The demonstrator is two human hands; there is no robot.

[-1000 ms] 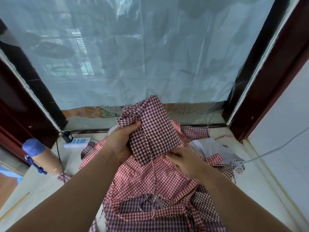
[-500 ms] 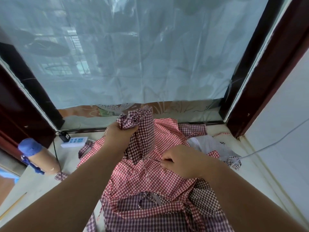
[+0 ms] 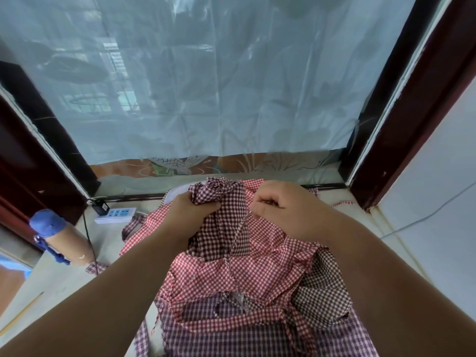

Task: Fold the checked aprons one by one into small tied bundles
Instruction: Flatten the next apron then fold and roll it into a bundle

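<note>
Both hands worked one dark-checked apron [image 3: 226, 202], held up over the far end of the pile of aprons [image 3: 247, 276] in the head view. The left hand [image 3: 190, 215] gripped its bunched top. The right hand [image 3: 291, 210], fingers curled, pinched its right edge, perhaps a tie. The step looked like gathering the bundle before tying. Next would likely come finding the strap and winding it tight.

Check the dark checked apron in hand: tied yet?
Not tied: dark checked apron is bunched in the left hand, right hand pinching its edge; no knot shows.
</note>
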